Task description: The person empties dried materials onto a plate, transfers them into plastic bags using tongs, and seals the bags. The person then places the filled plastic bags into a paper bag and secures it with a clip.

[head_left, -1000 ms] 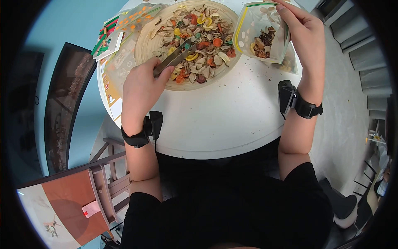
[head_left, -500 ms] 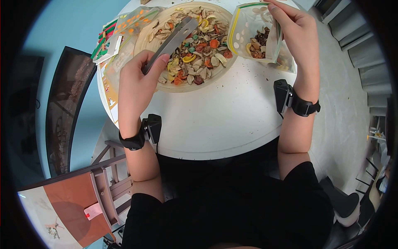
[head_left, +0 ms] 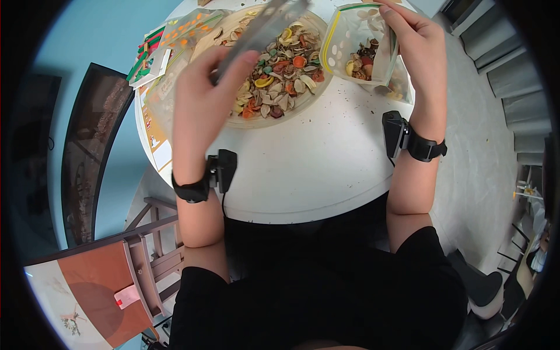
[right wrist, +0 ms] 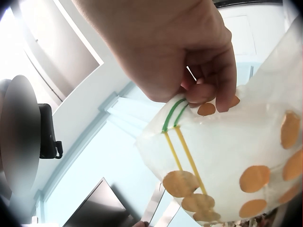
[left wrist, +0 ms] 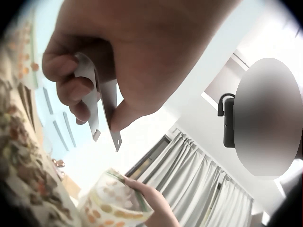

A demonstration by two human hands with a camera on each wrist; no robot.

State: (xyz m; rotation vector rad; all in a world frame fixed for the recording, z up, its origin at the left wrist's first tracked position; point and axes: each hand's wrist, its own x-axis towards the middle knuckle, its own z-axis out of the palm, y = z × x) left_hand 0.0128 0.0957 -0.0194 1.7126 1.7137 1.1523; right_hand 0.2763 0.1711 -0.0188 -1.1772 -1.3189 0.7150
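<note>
My left hand (head_left: 204,108) holds metal tongs (head_left: 256,39), blurred in the head view, over a round wooden tray (head_left: 251,122). Dried flowers and petals (head_left: 283,79) in cream, orange, yellow and green cover that tray. In the left wrist view the tongs (left wrist: 112,111) point away from the hand, their tips apart with nothing between them. To the right, my right hand (head_left: 421,55) pinches the top edge of a clear dotted zip bag (head_left: 344,44), which stands tilted at the tray's side. Some dried pieces (head_left: 364,61) lie inside the bag.
Another zip bag (head_left: 186,26) with orange dots lies left of the tray, beside a white box (head_left: 154,65) with red and green pieces. Small crumbs are scattered on the white table (head_left: 303,169). A wooden chair (head_left: 157,245) stands at the lower left.
The tongs rose out of the dried flowers, and the left hand then swung a little to the right with them lifted higher. The right hand stays on the bag, nearly unmoved.
</note>
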